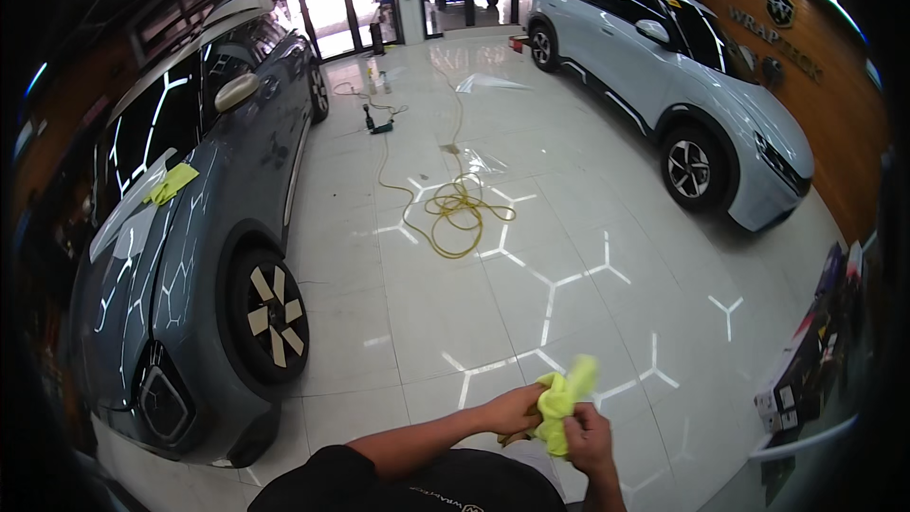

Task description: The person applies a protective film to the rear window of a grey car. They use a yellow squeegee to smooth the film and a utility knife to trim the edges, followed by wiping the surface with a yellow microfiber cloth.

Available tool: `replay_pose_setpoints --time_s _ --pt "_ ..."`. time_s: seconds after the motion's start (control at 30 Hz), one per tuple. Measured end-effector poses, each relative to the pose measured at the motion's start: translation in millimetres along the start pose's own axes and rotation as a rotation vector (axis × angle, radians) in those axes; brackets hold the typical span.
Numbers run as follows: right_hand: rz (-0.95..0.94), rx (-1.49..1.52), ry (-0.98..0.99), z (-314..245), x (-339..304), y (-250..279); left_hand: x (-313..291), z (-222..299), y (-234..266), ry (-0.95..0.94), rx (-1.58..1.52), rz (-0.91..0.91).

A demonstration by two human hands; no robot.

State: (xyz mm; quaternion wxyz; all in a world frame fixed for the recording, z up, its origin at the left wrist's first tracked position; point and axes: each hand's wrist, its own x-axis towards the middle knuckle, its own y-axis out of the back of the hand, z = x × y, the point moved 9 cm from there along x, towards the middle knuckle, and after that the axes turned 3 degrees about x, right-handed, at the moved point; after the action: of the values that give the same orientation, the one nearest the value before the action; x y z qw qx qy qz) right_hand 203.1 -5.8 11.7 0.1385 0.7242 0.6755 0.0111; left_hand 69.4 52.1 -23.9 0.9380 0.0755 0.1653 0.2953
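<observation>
A bright yellow-green microfiber cloth (554, 417) is bunched up between my two hands, in front of my body and above the tiled floor. My left hand (517, 411) grips it from the left, its fingers curled round the folds and partly hidden. On the other side my right hand (590, 436) closes on the lower right part of the cloth. One end of the cloth sticks up past my hands and is smeared by motion. A second yellow-green cloth (172, 184) lies on the grey car's hood, near the windshield and out of reach of both hands.
The dark grey car (213, 190) stands close on my left, a pale blue car (654, 66) at the far right. On the floor lie a coiled yellow hose (457, 218), a corded power tool (377, 121) and clear plastic film (483, 161). Boxes (801, 351) stand at the right edge.
</observation>
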Motion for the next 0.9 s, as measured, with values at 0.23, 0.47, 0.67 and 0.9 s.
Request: replay_pose_setpoints --time_s 0.23,0.47,0.67,0.9 --pt "-0.083 -0.221 -0.017 18.0 173.8 -8.5 7.5 -82.9 157.9 0.356 0.043 0.321" --pt "-0.305 -0.711 0.249 -2.0 361.9 -57.6 -9.4 -108.6 316.8 0.315 -0.394 0.865" --pt "-0.712 -0.400 0.366 -97.0 472.1 -206.6 -6.7 -141.8 411.3 0.109 -0.929 1.195" --pt "-1.113 -0.366 0.410 -145.9 530.0 -435.9 5.4 -196.6 576.0 0.057 -1.025 1.420"
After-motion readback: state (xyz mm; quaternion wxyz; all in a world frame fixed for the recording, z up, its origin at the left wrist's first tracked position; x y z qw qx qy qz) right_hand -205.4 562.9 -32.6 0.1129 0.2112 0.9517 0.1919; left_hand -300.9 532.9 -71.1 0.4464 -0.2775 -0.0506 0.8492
